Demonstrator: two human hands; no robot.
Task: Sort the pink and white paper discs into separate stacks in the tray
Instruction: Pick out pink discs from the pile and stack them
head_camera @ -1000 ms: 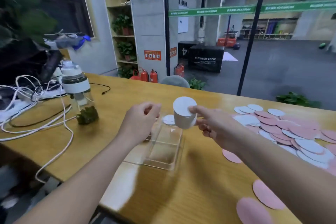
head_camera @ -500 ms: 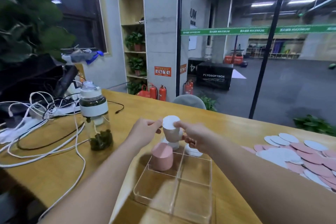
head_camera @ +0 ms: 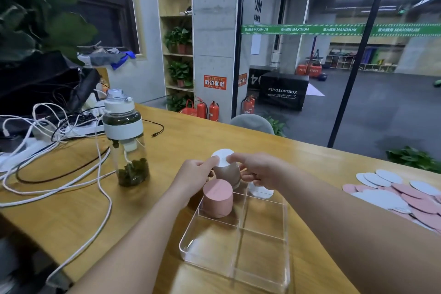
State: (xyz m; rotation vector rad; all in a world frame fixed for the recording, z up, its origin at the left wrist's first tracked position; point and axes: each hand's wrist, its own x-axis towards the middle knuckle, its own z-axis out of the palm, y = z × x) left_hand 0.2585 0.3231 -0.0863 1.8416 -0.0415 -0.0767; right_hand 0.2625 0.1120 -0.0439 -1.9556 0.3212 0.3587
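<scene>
A clear tray [head_camera: 262, 267] with four compartments lies on the wooden table. A tall stack of pink discs [head_camera: 217, 198] stands in its far left compartment. Both hands hold a tall stack of white discs [head_camera: 223, 164] just above the tray's far edge. My left hand [head_camera: 193, 176] grips its left side with the thumb at the top rim. My right hand [head_camera: 256, 169] grips its right side, forefinger on the top disc. A few white discs [head_camera: 261, 192] lie at the tray's far right corner. Loose pink and white discs [head_camera: 396, 196] are spread on the table at the right.
A glass tea bottle with a white lid [head_camera: 125, 138] stands left of the hands. White and black cables [head_camera: 59, 174] sprawl over the table's left side. The table's near edge [head_camera: 35, 243] runs diagonally at lower left. A grey chair back [head_camera: 251, 123] shows beyond the far edge.
The view has tilted down and the tray now shows in full. The white stack, held in both hands, has come lower and closer to the tray's far edge.
</scene>
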